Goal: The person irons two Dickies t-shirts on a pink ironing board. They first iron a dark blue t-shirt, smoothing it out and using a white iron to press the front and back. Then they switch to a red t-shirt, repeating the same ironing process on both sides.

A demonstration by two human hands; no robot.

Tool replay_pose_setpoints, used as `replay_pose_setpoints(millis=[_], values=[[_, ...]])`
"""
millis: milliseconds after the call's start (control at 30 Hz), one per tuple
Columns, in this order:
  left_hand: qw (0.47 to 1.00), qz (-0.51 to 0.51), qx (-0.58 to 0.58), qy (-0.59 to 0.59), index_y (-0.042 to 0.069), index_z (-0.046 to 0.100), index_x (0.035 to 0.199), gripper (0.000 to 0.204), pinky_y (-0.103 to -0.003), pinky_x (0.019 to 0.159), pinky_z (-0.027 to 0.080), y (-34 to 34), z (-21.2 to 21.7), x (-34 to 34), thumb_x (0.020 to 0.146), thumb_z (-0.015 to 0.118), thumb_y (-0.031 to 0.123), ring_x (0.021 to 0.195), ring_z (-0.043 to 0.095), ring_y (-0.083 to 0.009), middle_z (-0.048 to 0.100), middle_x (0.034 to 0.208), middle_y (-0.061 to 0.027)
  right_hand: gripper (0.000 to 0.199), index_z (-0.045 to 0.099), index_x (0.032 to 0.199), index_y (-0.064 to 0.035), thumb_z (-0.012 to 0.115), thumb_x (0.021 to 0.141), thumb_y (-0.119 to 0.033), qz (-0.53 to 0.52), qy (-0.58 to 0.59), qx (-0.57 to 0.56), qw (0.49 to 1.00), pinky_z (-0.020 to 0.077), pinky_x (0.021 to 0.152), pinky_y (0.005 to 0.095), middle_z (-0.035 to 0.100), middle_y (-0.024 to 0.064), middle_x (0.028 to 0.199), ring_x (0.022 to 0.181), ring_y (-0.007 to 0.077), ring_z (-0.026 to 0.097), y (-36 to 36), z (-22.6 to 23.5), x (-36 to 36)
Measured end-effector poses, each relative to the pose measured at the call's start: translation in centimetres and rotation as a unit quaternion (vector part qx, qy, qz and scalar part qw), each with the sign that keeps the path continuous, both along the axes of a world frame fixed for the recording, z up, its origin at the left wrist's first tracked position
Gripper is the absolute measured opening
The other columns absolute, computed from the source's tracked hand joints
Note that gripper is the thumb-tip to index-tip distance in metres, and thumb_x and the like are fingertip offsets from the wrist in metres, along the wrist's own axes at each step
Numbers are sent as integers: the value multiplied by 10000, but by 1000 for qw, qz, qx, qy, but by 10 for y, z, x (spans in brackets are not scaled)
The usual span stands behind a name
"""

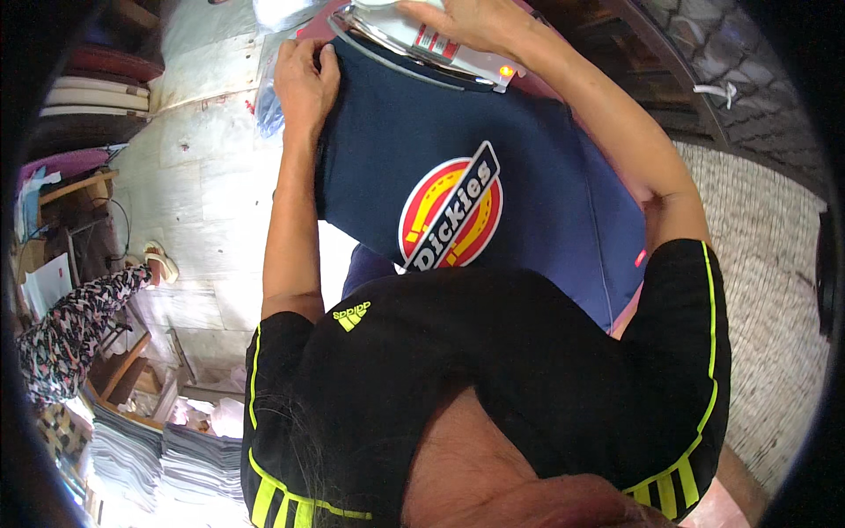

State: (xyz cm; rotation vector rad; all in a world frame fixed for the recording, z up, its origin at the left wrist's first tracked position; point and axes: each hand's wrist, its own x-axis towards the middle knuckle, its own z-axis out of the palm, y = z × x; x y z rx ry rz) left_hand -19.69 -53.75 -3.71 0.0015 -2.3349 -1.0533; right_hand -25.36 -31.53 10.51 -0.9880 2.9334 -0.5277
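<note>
A dark blue shirt with a round red and yellow printed badge lies spread in front of me. My right hand is wrapped round the handle of a clothes iron at the shirt's far edge. The iron is silver and white, and a small orange light glows at its heel. At the shirt's far left edge, my left hand has its fingers curled down on the cloth, thumb to the right. The fingertips are partly hidden. Pinkish cloth shows under the shirt's rim.
Stacks of folded grey cloth stand at the lower left. Another person's leg in patterned trousers and a sandal is on the left, by wooden frames. Pale floor tiles lie between. A dark metal frame runs along the far right.
</note>
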Motion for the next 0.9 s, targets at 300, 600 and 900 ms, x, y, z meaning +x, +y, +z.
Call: replay_pose_setpoints(millis=[300, 600, 900], values=[[981, 22, -184, -50, 12, 669, 977, 316, -442, 794, 496, 25, 32, -1, 920, 652, 323, 908, 629, -372, 658, 964, -189, 417, 608, 1171, -37, 605, 969, -402, 18, 61, 48, 997, 541, 764, 469, 695, 262, 917, 871, 440, 689, 145, -24, 72], [988, 34, -148, -10, 12, 626, 909, 334, -488, 752, 476, 13, 7, -9, 930, 637, 345, 850, 612, -406, 636, 882, -209, 392, 583, 1098, -40, 628, 953, -401, -93, -20, 66, 993, 525, 706, 500, 672, 275, 826, 808, 464, 663, 226, 12, 156], [982, -74, -123, -121, 16, 656, 989, 374, -426, 762, 501, 10, 34, -23, 916, 671, 382, 857, 653, -355, 687, 918, -196, 303, 609, 1061, -40, 615, 983, -333, -104, -81, 14, 991, 508, 656, 341, 653, 127, 751, 692, 170, 659, 204, 51, 128]])
